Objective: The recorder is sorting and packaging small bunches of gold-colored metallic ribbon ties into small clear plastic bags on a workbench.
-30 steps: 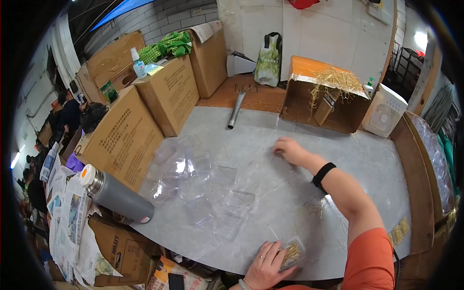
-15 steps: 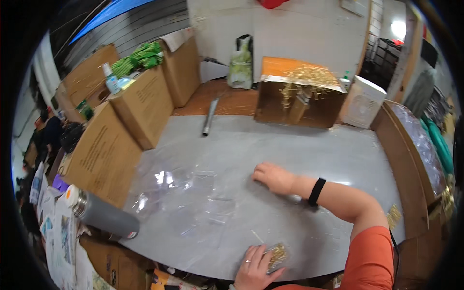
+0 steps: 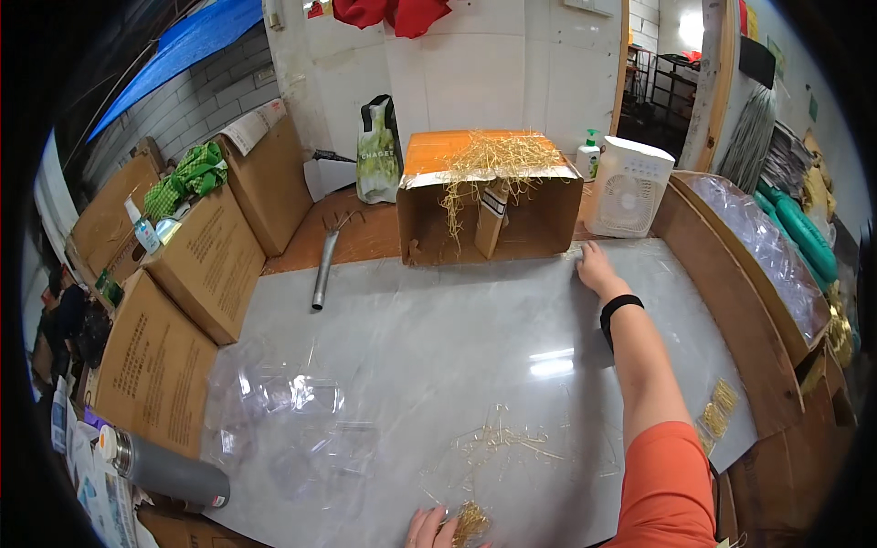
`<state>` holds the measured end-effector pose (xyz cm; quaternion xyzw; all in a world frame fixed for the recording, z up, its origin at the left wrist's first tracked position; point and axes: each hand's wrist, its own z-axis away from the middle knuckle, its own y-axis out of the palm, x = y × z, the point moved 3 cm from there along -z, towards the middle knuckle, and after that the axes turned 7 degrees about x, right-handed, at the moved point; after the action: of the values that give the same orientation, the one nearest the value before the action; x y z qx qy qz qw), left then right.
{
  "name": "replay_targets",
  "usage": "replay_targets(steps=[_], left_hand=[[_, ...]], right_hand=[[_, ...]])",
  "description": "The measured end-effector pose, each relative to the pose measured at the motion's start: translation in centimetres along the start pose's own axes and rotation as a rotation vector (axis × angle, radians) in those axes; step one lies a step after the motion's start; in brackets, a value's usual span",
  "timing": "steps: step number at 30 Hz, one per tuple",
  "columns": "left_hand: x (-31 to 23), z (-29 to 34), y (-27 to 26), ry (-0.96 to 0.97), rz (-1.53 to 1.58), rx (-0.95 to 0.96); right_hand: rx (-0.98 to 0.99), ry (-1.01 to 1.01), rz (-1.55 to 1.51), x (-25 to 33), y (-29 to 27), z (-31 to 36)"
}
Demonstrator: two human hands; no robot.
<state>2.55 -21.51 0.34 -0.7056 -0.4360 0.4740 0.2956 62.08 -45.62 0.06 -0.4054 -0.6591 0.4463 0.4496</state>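
The right hand [image 3: 596, 268] is stretched far out across the grey surface [image 3: 438, 338], lying flat and released, palm down, with its fingers just in front of the open cardboard box [image 3: 489, 196] at the far edge. It grips nothing. A black band [image 3: 619, 309] sits on the wrist, and the upper arm wears an orange sleeve [image 3: 667, 484].

The left hand [image 3: 427, 528] shows only partly at the lower edge of the view. Its fingers are closed around a small bunch of golden straw [image 3: 470, 522], which rests on the near edge of the surface. Just beyond that bunch, loose strands of straw [image 3: 498, 446] lie scattered over the surface, between the two hands.

The box lies on its side with its opening toward the person, and more straw [image 3: 493, 157] spills over its top and hangs down into the opening. A white fan [image 3: 627, 187] stands just right of the box. To the left, a metal pipe [image 3: 323, 267] lies at the far edge of the surface. Clear plastic containers [image 3: 283, 411] are heaped on the near left part of the surface, and a grey flask [image 3: 164, 468] lies on its side near them. Brown cartons [image 3: 206, 260] line the left side.
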Motion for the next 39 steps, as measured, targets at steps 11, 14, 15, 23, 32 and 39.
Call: replay_targets(steps=[11, 14, 15, 23, 32, 39], left_hand=[[0.2, 1.7, 0.7, -0.006, -0.095, 0.018], [-0.4, 0.6, -0.3, -0.037, -0.036, -0.031], [-0.4, 0.6, -0.3, -0.035, -0.054, -0.026], [-0.8, -0.9, -1.4, -0.037, 0.022, -0.042], [-0.1, -0.3, -2.2, 0.019, 0.177, -0.013], [0.9, -0.5, -4.3, 0.191, 0.334, 0.251]], right_hand=[[0.184, -0.254, 0.089, -1.3, 1.7, 1.7], [0.200, -0.301, 0.050, 0.5, -0.4, 9.2], [0.250, -0.323, 0.019, 1.7, -1.1, 12.2], [0.491, -0.684, -0.063, 12.0, -5.6, 30.6], [0.490, -0.481, -0.166, 8.7, -10.7, 35.7], [0.470, -0.563, 0.103, 9.1, -9.9, 43.1]])
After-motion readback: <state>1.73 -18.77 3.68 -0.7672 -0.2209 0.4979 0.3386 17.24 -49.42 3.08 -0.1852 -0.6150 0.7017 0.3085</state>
